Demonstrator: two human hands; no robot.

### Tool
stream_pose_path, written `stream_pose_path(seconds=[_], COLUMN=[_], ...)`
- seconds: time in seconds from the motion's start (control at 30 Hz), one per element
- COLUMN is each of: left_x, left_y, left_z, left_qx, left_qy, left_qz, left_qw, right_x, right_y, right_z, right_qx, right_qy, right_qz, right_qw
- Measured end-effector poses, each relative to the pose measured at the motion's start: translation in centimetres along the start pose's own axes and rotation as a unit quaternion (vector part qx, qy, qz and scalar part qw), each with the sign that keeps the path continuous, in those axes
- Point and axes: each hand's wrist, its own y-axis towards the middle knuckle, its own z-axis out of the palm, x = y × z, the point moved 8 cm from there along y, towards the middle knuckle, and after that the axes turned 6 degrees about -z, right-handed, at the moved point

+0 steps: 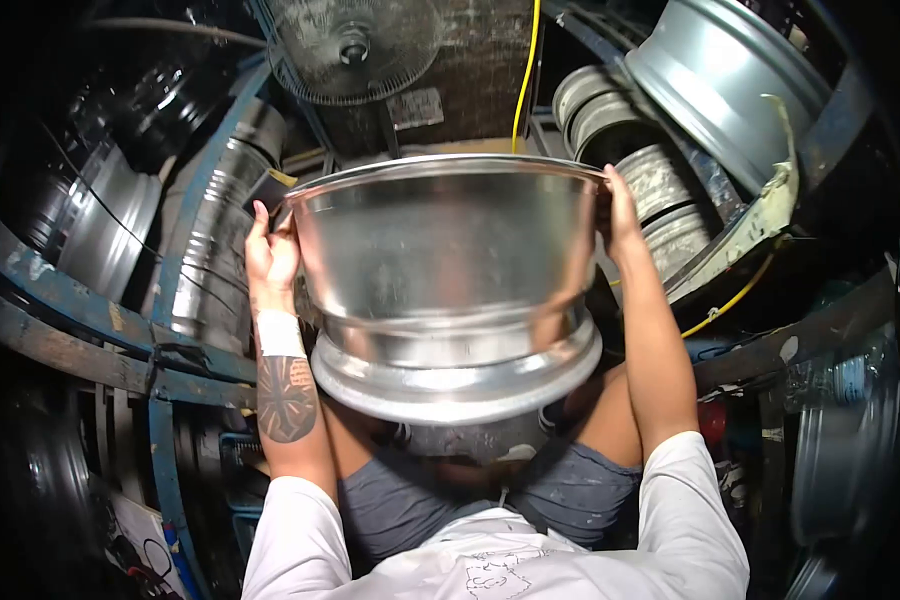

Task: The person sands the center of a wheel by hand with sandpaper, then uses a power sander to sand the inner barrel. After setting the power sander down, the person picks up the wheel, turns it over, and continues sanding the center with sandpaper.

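Note:
A large shiny metal wheel rim (pixel 450 250) is held up in front of me, its wide barrel toward the camera and its flared lower lip above my lap. My left hand (pixel 273 250) grips its left edge near the top, thumb raised, with a white band on the wrist. At the right edge my right hand (pixel 620 205) is closed round the upper lip; its fingers are partly hidden behind the rim. A small dark and yellow item (pixel 272 186) shows beside my left hand, and I cannot make out whether it is held.
A fan (pixel 354 48) stands at the back left of centre. Blue metal racks (pixel 160 370) with rims flank both sides. A large silver rim (pixel 725 85) lies upper right, above stacked metal cylinders (pixel 660 185). A yellow cable (pixel 526 80) hangs behind.

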Motion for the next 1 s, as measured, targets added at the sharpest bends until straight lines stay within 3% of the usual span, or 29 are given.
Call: stream_pose_path(seconds=[0.07,0.1,0.13,0.2,0.23,0.27,0.33,0.37,0.4,0.5,0.6,0.67,0.73,0.8,0.9,1.0], left_x=[0.3,-0.3,0.1,1.4,1.8,3.5,4.1,4.2,4.9,3.8,4.2,3.9,3.4,4.2,4.3,3.8], left_y=[0.2,-1.8,-3.0,-3.7,-4.1,-4.0,-2.5,-2.0,-1.8,4.0,4.9,6.3,7.1,6.5,6.1,6.5], left_z=[0.9,2.4,3.9,4.4,5.9,6.9,9.4,10.5,12.3,8.5,10.6,9.6,8.9,9.5,9.8,9.2], left_qx=[0.008,-0.034,0.002,0.074,0.131,0.169,0.188,0.136,0.15,0.164,0.167,0.125,0.146,0.174,0.147,0.137], left_qy=[-0.155,-0.019,0.031,0.164,0.203,0.168,0.361,0.377,0.346,0.329,0.325,0.336,0.35,0.413,0.403,0.392], left_qz=[-0.034,0.045,0.036,0.053,0.062,-0.012,0.005,-0.007,-0.027,-0.065,-0.077,-0.062,-0.09,-0.109,-0.095,-0.104], left_qw=[0.987,0.998,0.999,0.982,0.968,0.971,0.913,0.916,0.926,0.928,0.928,0.931,0.921,0.887,0.898,0.904], right_x=[1.6,2.2,2.2,0.1,1.5,0.7,1.8,1.2,1.1,1.3,0.7,0.0,-1.3,-3.9,-0.6,0.9], right_y=[0.0,-1.3,-3.1,-4.6,-6.1,-4.7,-2.8,-0.8,0.8,5.0,8.3,10.1,13.3,17.1,12.7,10.5], right_z=[1.6,2.6,3.9,6.6,7.7,8.0,9.1,9.4,9.9,11.3,11.4,11.2,11.2,10.8,11.7,11.8], right_qx=[0.029,0.038,0.047,0.142,0.176,0.174,0.167,0.16,0.177,0.246,0.276,0.287,0.311,0.346,0.294,0.282], right_qy=[-0.042,-0.121,-0.2,-0.209,-0.313,-0.356,-0.343,-0.31,-0.291,-0.253,-0.304,-0.265,-0.2,-0.023,-0.186,-0.142], right_qz=[-0.144,-0.176,-0.2,-0.32,-0.294,-0.304,-0.237,-0.235,-0.223,-0.194,-0.169,-0.188,-0.186,-0.143,-0.157,-0.141], right_qw=[0.988,0.976,0.958,0.913,0.886,0.866,0.894,0.907,0.914,0.915,0.896,0.901,0.91,0.927,0.924,0.938])
